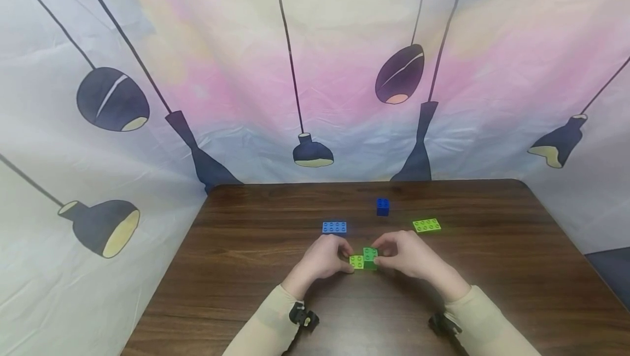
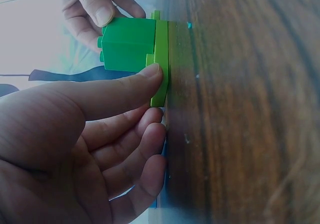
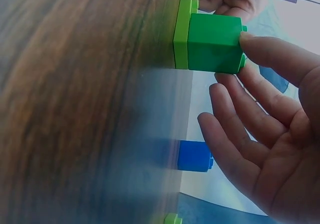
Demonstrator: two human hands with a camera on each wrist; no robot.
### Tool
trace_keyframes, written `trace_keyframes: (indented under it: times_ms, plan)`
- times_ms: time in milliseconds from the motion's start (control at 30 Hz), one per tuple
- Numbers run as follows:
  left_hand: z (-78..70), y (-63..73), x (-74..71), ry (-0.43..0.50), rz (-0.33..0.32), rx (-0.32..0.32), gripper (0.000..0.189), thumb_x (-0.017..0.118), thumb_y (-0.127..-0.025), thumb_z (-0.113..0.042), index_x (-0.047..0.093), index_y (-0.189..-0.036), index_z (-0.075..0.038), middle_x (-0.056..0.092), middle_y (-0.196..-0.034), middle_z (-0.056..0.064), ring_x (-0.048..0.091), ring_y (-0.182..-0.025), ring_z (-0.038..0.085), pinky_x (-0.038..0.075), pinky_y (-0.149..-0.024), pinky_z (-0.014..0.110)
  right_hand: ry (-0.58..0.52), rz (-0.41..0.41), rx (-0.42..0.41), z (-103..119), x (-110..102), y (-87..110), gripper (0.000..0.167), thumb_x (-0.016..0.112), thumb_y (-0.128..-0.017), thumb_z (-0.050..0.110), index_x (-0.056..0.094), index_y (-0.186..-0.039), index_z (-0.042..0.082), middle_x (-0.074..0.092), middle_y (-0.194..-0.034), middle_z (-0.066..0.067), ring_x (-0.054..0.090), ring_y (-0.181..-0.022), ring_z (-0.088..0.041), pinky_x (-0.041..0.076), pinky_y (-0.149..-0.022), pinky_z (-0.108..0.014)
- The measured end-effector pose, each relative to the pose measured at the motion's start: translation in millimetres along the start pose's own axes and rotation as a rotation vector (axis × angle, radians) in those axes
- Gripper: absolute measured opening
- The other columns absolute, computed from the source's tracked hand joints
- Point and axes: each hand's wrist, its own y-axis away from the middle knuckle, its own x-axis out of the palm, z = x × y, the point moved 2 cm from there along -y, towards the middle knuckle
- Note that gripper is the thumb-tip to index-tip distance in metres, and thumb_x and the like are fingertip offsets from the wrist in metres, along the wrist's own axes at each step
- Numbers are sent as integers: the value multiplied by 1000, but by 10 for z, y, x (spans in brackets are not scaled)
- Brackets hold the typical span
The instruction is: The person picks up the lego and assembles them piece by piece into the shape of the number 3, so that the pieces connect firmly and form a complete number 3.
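Near the middle of the table, a lime-green toy building plate (image 1: 356, 262) lies flat on the wood. On its right half sits a taller green brick (image 1: 371, 255), studs up, and the left half's studs show bare. My left hand (image 1: 322, 257) pinches the plate's left end, thumb (image 2: 150, 73) at the near side. At the brick, my right hand (image 1: 410, 255) holds it between thumb and fingers. In the right wrist view the thumb lies at the top edge of the green brick (image 3: 214, 42), whose base meets the plate (image 3: 181, 33).
Behind my left hand lies a light blue plate (image 1: 334, 227). A dark blue brick (image 1: 383, 207) stands farther back, and another lime plate (image 1: 426, 225) lies beyond my right hand. The brown wooden table (image 1: 246, 290) ends at a printed cloth backdrop (image 1: 236, 71).
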Motion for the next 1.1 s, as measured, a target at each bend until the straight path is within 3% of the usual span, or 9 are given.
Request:
trace_keyframes:
  times_ms: [800,1100]
  plan:
    - [5,-4,1,8,-2,6,26,99,-76,-18,81,-95,-15,70,-86,-11,60,-77,5,52,-76,30,-10,0,31,-1,0,-1,26,90,-87,21,80,-111,17,76,-102,6,69,-88,-12,59,-69,-33]
    - [13,-6,-2,15,8,4,27,99,-75,-17,81,-95,-14,70,-86,-10,61,-77,5,53,-75,30,-18,7,3,-24,9,-1,26,89,-89,19,79,-112,14,76,-102,5,71,-88,-11,59,-70,-33]
